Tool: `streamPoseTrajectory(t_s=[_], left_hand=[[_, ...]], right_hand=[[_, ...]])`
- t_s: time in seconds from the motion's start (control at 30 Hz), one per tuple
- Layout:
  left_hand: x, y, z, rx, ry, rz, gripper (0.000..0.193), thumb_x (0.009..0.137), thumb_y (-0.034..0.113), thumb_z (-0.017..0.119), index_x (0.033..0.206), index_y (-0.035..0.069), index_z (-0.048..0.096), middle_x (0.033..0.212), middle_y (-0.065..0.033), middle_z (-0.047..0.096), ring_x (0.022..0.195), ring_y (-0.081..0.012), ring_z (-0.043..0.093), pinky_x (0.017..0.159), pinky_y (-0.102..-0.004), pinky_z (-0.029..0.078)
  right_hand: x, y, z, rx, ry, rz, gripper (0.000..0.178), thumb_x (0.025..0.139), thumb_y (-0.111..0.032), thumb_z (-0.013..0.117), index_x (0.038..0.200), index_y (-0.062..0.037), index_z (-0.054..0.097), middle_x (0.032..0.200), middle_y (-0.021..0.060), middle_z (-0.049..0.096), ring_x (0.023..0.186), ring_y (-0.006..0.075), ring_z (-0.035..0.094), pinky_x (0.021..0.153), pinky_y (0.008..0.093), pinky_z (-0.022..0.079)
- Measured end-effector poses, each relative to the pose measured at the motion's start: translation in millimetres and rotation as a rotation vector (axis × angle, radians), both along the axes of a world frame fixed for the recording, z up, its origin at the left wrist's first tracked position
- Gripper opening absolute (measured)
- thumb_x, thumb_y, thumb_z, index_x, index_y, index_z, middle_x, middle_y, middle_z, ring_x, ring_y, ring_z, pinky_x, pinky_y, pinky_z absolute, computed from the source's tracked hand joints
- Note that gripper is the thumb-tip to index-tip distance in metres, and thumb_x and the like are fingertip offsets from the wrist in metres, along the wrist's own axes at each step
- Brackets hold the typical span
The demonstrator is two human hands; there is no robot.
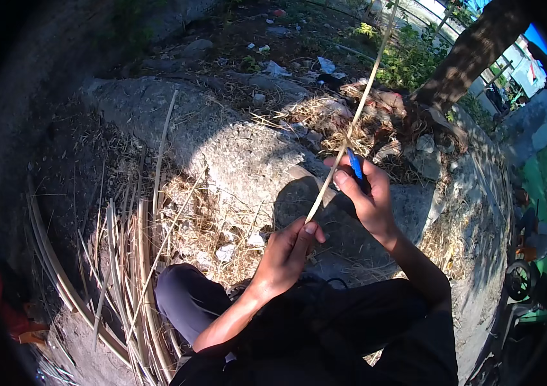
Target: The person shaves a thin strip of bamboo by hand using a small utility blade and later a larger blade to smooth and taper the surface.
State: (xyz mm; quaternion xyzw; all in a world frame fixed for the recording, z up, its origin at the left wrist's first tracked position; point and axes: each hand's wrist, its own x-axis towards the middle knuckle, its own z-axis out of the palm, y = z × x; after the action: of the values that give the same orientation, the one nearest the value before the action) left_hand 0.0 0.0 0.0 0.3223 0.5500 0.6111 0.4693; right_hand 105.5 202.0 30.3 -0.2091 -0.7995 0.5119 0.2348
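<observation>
Long, thin, pale wood-like strip [368,90] held aslant over the rough grey stone slab [241,151]. Above slab: left hand [284,253] pinches strip's lower end; right hand [370,196] grips slim blue tool [355,164] beside strip, tool's working end unclear. Left of slab: loose pale slats [143,270].

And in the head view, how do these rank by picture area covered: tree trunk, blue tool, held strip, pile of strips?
Largest to smallest:
1. Pile of strips
2. Tree trunk
3. Held strip, long but very thin
4. Blue tool, partly hidden by the right hand
</observation>
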Motion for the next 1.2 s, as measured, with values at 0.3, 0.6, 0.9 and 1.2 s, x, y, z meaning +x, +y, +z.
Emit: streamPoseTrajectory(t_s=[0.3, 0.6, 0.9, 1.2], left_hand=[[-5, 0, -6, 0.004, 0.246, 0.261, 0.033, 0.116, 0.029, 0.047, 0.101, 0.006, 0.066, 0.064, 0.0076, 0.039, 0.059, -0.0034, 0.034, 0.054, -0.0272, 0.027], [-7, -2, 1, -0.021, 0.327, 0.272, 0.032, 0.116, 0.029, 0.047, 0.102, 0.006, 0.066, 0.061, 0.0067, 0.041, 0.057, -0.0037, 0.034, 0.053, -0.0276, 0.027], [-10, -6, -1, 0.081, -0.156, 0.118, 0.038, 0.116, 0.038, 0.045, 0.1, 0.008, 0.063, 0.066, 0.0075, 0.044, 0.058, -0.0034, 0.039, 0.052, -0.0248, 0.031], [-13, -7, -2, 0.061, -0.146, 0.073, 0.038, 0.116, 0.039, 0.044, 0.096, 0.009, 0.058, 0.066, 0.0073, 0.042, 0.056, -0.0032, 0.037, 0.051, -0.0239, 0.03]], right_hand=[[-2, -21, 10, 0.575, 0.01, 0.092, 0.036, 0.097, -0.026, 0.076, 0.121, -0.0035, 0.062, 0.1, 0.011, 0.077, 0.083, 0.029, 0.078, 0.069, 0.0363, 0.06], [-2, -24, 14, 0.779, 0.047, 0.171, 0.025, 0.09, -0.019, 0.082, 0.109, -0.007, 0.072, 0.097, 0.008, 0.077, 0.078, 0.0273, 0.077, 0.063, 0.0353, 0.06], [-6, -30, 10, 0.774, 0.1, 0.166, 0.023, 0.088, -0.016, 0.082, 0.108, -0.0094, 0.075, 0.093, 0.005, 0.077, 0.073, 0.0235, 0.075, 0.059, 0.0331, 0.058], [-6, -27, 14, 0.805, 0.097, 0.143, 0.024, 0.086, -0.017, 0.084, 0.108, -0.0112, 0.077, 0.087, 0.0035, 0.075, 0.066, 0.0224, 0.072, 0.055, 0.0325, 0.055]])
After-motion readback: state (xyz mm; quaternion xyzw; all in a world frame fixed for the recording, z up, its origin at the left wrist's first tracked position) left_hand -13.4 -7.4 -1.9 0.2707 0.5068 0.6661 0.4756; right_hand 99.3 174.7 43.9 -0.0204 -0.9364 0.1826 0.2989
